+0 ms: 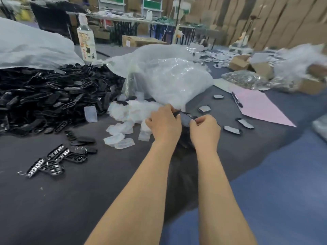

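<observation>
In view only: bare left hand [165,123], bare right hand [205,129], bare left forearm [141,183], bare right forearm [219,183]. Hands shown from back; knuckles and finger joints made out, nails lost to blur. Forearms uncovered along whole visible length, wrist to bottom frame edge. Outline smooth, slim at wrist, rendered broader toward bottom edge by wide-angle lens.

Single head view — looking forward and down, close over the table [53,200].
</observation>
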{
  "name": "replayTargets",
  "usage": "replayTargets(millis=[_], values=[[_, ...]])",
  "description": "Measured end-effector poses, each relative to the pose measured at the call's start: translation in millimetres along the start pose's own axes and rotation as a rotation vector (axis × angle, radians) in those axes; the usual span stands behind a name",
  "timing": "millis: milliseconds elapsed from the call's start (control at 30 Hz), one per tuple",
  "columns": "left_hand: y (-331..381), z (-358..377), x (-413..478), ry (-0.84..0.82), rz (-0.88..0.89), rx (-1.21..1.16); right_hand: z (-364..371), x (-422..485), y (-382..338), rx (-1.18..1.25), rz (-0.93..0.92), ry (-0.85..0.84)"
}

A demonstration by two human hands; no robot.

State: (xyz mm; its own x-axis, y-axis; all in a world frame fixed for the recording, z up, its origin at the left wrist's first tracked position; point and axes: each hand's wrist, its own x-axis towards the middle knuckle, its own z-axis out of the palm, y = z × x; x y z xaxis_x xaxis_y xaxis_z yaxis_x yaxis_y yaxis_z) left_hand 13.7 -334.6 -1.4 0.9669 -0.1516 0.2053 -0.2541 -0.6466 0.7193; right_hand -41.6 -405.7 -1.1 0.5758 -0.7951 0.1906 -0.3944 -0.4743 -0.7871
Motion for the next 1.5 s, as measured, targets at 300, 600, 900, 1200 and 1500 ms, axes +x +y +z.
replayTargets(millis=[300,600,900,1200,1500], values=[[-4.1,5.9,4.8,-0.027,0.001,-0.016,0.2,-4.4,-8.8,0.03,-0.008,0.096],[-47.6,-73.9,7.4,0.192,-0.034,-0.395,57.4,-56.5,-62.6,0.278,-0.261,-0.121],[-184.4,-178.3,-7.3,0.51,-0.326,-0.38,159.3,-146.3,-139.6,0.07,-0.562,-0.594],[-257.6,-241.3,-31.3,0.787,-0.535,-0.166,217.6,-199.7,-170.0,-0.159,-0.767,-0.754],[-278.1,-240.8,-30.3,0.546,-0.666,0.277,233.1,-195.3,-170.5,-0.269,-0.671,-0.574]])
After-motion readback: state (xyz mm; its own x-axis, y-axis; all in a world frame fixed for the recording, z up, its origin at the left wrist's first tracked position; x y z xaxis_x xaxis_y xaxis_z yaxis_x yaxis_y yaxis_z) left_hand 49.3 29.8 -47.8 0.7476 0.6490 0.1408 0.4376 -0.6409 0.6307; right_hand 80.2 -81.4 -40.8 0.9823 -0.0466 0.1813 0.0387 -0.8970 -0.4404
